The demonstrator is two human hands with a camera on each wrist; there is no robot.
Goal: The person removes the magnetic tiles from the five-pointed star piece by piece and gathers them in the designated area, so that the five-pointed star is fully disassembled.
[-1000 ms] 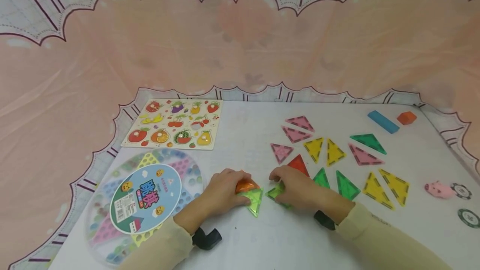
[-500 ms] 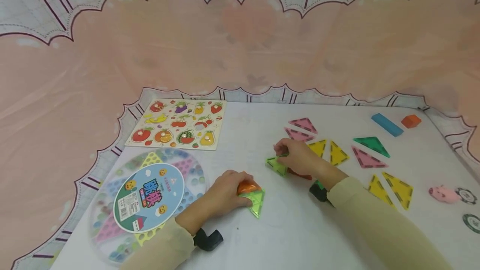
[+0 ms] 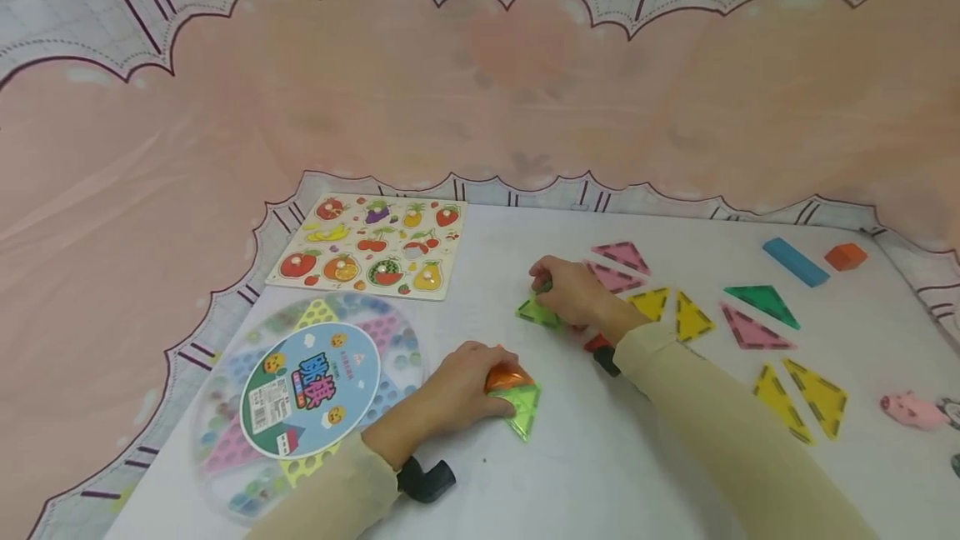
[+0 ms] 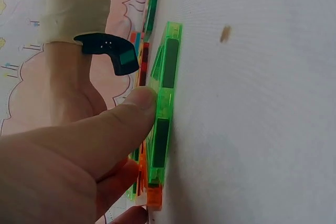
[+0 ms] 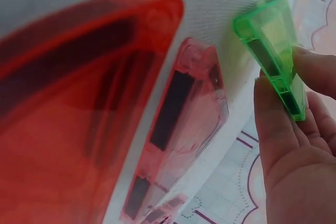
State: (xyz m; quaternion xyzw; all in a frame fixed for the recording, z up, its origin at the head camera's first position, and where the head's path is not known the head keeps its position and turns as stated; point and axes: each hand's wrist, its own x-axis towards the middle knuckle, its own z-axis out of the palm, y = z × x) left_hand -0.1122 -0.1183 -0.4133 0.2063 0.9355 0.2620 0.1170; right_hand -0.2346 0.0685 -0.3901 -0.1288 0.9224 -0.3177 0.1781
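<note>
My left hand (image 3: 468, 386) holds an orange magnetic tile (image 3: 506, 376) and a light green triangular magnetic tile (image 3: 527, 407), which lie edge to edge on the table. In the left wrist view, the thumb presses the side of the green tile (image 4: 164, 103), with a bit of the orange tile (image 4: 154, 196) beyond it. Farther forward, my right hand (image 3: 573, 290) pinches another light green triangular tile (image 3: 537, 312). The right wrist view shows this tile (image 5: 270, 51) between thumb and fingers, tilted. Near that hand lie a red tile (image 5: 79, 119) and a pink tile (image 5: 181, 114), partly hidden in the head view.
Pink (image 3: 622, 255), yellow (image 3: 693, 319) and dark green (image 3: 765, 304) triangles lie to the right. Beyond them are a blue block (image 3: 795, 262), an orange block (image 3: 846, 256) and a toy pig (image 3: 911, 410). A fruit puzzle board (image 3: 367, 246) and a round game board (image 3: 311, 390) occupy the left.
My right hand has carried its light green triangle forward, away from me and slightly left. My left hand stays in place with its tiles. The head view has shifted a little.
</note>
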